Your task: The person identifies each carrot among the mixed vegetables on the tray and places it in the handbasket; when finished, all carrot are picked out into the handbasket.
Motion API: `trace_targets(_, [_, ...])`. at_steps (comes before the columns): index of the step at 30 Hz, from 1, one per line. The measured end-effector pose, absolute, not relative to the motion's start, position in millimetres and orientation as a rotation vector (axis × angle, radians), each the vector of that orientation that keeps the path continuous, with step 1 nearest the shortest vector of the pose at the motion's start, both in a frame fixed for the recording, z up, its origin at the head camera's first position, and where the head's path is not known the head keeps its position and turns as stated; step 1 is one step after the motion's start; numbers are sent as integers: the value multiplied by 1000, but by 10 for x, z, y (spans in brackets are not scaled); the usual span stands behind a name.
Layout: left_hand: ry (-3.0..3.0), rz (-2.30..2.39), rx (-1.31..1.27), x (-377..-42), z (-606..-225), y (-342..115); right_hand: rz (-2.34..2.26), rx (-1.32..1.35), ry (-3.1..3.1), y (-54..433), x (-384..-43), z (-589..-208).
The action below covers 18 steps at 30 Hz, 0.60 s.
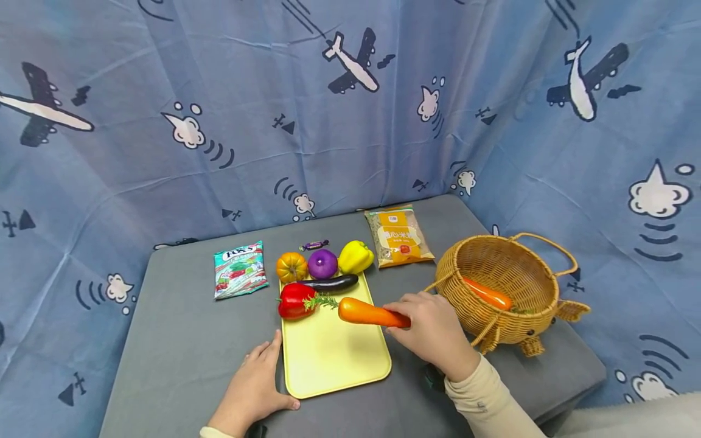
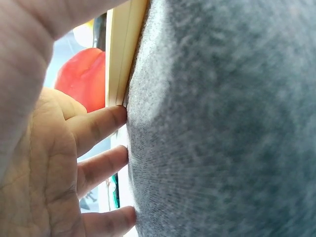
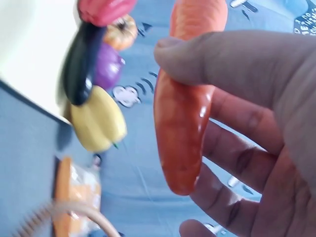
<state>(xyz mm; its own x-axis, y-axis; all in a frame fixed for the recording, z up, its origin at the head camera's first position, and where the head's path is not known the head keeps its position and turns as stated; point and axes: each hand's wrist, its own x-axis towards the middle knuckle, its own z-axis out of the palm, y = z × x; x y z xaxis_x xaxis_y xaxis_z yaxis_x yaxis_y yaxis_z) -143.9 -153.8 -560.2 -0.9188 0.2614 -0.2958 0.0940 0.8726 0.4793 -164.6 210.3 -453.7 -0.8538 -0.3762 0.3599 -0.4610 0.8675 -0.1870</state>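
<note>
My right hand [image 1: 432, 331] grips an orange carrot [image 1: 364, 312] by its tapered end, thumb on one side and fingers on the other. The carrot's green top points left, over the yellow tray [image 1: 334, 359] and beside a red bell pepper [image 1: 296, 302]. At the tray's left edge, my left hand [image 1: 256, 383] rests on the table with fingers spread, and its fingertips [image 2: 116, 116] touch the rim. An eggplant [image 1: 331, 284], a small pumpkin [image 1: 292, 266], a purple onion-like vegetable [image 1: 322, 264] and a yellow bell pepper [image 1: 356, 257] lie at the tray's far end.
A wicker basket [image 1: 457, 292] with another carrot [image 1: 487, 294] inside stands at the right. Behind the tray are a wrapped candy [image 1: 314, 246] and a bag of grain [image 1: 398, 236]. A green candy bag [image 1: 240, 270] lies on the grey table [image 1: 181, 340] at the left.
</note>
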Motion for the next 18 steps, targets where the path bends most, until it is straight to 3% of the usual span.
trace_targets(18, [2683, 671, 255, -1454, -5600, -1596, 274, 326, -2590, 3011, -1646, -3915])
